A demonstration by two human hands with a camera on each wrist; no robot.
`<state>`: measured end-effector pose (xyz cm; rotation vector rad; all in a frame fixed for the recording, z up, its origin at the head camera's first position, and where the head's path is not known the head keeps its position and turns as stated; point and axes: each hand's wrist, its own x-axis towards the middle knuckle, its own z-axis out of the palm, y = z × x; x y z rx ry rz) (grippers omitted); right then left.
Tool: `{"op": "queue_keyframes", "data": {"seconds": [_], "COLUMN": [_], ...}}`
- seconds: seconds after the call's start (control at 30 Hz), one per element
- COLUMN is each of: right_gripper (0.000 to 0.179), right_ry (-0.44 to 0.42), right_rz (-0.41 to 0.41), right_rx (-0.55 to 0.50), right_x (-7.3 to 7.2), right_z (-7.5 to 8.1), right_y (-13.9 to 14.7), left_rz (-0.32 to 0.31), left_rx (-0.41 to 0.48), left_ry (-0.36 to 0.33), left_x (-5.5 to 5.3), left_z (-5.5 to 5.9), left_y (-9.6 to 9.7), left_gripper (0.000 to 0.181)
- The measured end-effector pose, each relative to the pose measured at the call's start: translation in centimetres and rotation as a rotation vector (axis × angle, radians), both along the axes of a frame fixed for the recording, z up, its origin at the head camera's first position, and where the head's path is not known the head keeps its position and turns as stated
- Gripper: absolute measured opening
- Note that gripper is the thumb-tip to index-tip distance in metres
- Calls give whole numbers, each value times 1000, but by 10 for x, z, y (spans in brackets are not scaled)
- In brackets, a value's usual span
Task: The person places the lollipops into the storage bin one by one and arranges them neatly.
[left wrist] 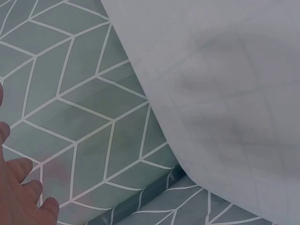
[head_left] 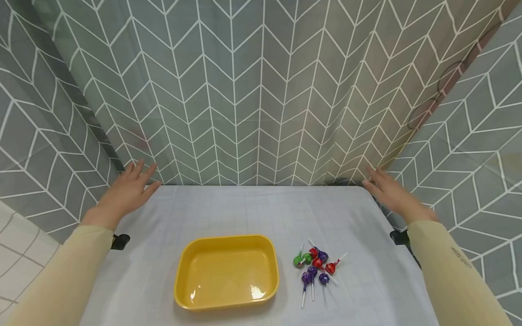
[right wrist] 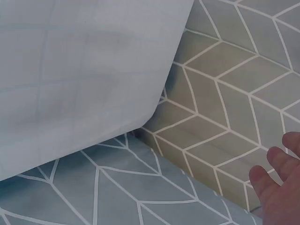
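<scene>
My left hand is held out over the far left corner of the white table, fingers spread and nothing in them. On the opposite side my right hand hovers near the far right corner, also holding nothing. Between the arms, toward the near edge, sits a yellow tray with nothing inside. Just right of it lies a loose cluster of wrapped lollipops in green, red and purple, their white sticks pointing various ways. In the wrist views, fingertips of the left hand and right hand show.
A white cloth covers the table. Grey-green curtains with white herringbone lines hang behind it and on both sides. Dark straps circle the wrists. White tiles show at the lower left.
</scene>
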<state>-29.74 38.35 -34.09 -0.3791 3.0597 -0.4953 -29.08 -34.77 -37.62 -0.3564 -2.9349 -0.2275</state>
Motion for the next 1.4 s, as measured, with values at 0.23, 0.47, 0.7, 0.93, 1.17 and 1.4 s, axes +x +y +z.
{"op": "queue_keyframes", "data": {"seconds": [0.23, 0.47, 0.7, 0.93, 1.17, 1.4], "right_gripper": [71, 67, 65, 64, 62, 60], "right_ry": [50, 160, 187, 193, 206, 213], "right_rz": [24, 60, 48, 20, 53, 54], "right_rx": [-28, -125, -194, -228, -296, -314], "right_x": [10, 26, 43, 55, 61, 71], "right_z": [-7, -23, -39, -51, -63, -72], "right_y": [-4, -8, -20, -26, -27, -31], "left_rz": [4, 10, -17, -25, -24, 15], "left_rx": [39, 73, 89, 98, 112, 148], "left_ry": [-13, -18, 39, 74, 84, 59], "left_x": [9, 20, 29, 34, 40, 51], "left_z": [-9, -16, -21, -32, -41, -48], "left_y": [1, 7, 12, 15, 17, 23], "left_gripper": [76, 75, 69, 67, 65, 67]}}
